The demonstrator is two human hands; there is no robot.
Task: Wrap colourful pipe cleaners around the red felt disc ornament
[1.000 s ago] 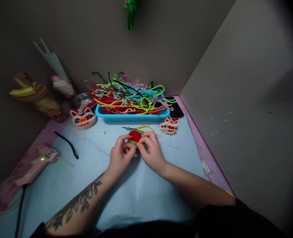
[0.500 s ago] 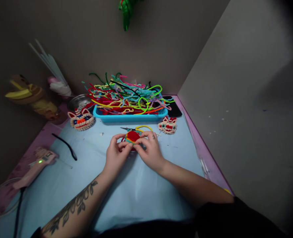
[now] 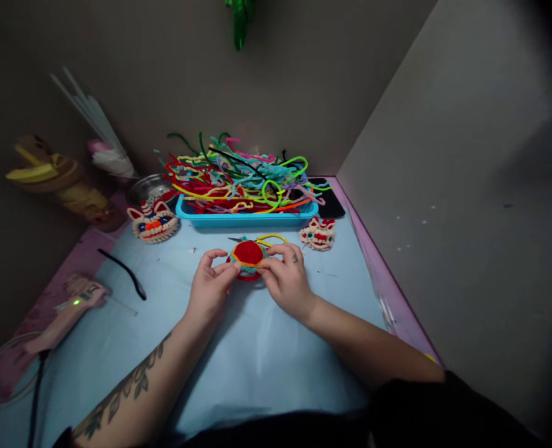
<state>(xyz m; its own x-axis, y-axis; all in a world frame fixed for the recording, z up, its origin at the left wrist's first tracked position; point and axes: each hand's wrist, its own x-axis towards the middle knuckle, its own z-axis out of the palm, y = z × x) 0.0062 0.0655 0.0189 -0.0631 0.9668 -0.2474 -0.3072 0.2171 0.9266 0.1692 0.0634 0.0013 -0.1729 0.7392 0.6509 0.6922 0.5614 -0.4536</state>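
Note:
Between my two hands is a round pipe-cleaner piece (image 3: 248,254), red in the middle with orange and teal rings and a red loop at its lower edge. My left hand (image 3: 213,279) pinches its left side between thumb and fingers. On the other side, my right hand (image 3: 287,274) grips the right edge with thumb and forefinger. Just behind the piece lie scissors (image 3: 272,238) with yellow handles, partly hidden by it. The undersides of the fingers and the back of the piece are out of sight.
A blue tray (image 3: 247,220) heaped with coloured pipe cleaners (image 3: 243,177) stands at the back. Lion-head pieces lie left (image 3: 154,223) and right (image 3: 318,235) of it. A pink glue gun (image 3: 70,311) with a lit green light, a black strip (image 3: 124,272) and a metal bowl (image 3: 149,188) are leftward.
My left hand has shifted slightly left and its fingers have spread along the edge. More of the round piece shows now, including its lower red loop. The camera view has moved a little.

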